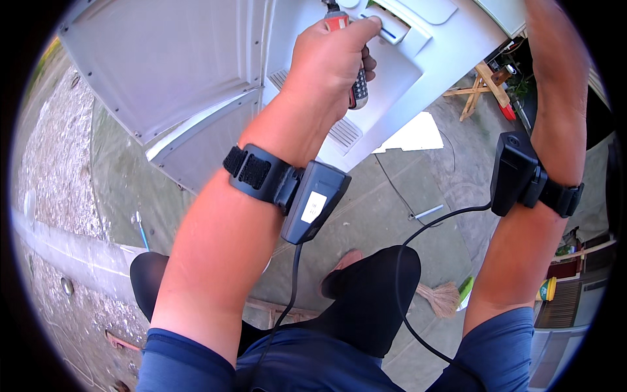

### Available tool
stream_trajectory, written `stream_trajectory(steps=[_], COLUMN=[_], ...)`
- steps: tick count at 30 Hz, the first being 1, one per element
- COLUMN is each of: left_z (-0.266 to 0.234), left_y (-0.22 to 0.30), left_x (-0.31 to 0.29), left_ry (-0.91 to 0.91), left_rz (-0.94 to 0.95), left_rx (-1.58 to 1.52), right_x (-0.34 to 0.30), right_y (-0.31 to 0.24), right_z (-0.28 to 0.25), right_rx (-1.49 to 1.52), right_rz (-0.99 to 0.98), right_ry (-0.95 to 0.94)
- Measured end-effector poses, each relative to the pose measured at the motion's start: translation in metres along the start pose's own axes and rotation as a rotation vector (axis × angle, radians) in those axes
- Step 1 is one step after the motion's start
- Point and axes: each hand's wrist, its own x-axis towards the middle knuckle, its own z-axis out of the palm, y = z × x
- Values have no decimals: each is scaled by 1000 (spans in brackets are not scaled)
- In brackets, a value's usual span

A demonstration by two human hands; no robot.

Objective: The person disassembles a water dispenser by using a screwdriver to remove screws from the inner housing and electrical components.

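My left hand (330,59) is closed round a red-and-black hand tool (358,91). The tool looks like a powered screwdriver, with a dark narrow end at the top edge and a patterned grip below my fingers. My thumb lies beside a small recessed box (394,29) in a white moulded housing (392,78) with slotted vents. My right forearm (516,255) reaches up along the right side, and the hand on it is cut off by the top edge.
A white panel door (170,59) hangs open at left. Below are a white sheet (413,134), a thin cable, and a straw broom (439,299). A wooden stand (480,88) stands at right. Cables run from black devices (317,201) strapped to both my forearms.
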Motion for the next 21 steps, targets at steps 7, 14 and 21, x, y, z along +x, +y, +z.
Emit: stream_trajectory(steps=[7, 14, 21], left_z=[-1, -12, -92], left_y=[1, 21, 4], left_x=[-3, -21, -105], left_ry=[37, 6, 48], left_rz=[-53, -116, -394], left_rx=[-17, 38, 143], right_x=[-2, 0, 6], right_y=[-10, -4, 16], right_z=[0, 2, -23], right_rx=[-62, -38, -391], right_rz=[-35, 7, 45], right_ry=[-5, 12, -32])
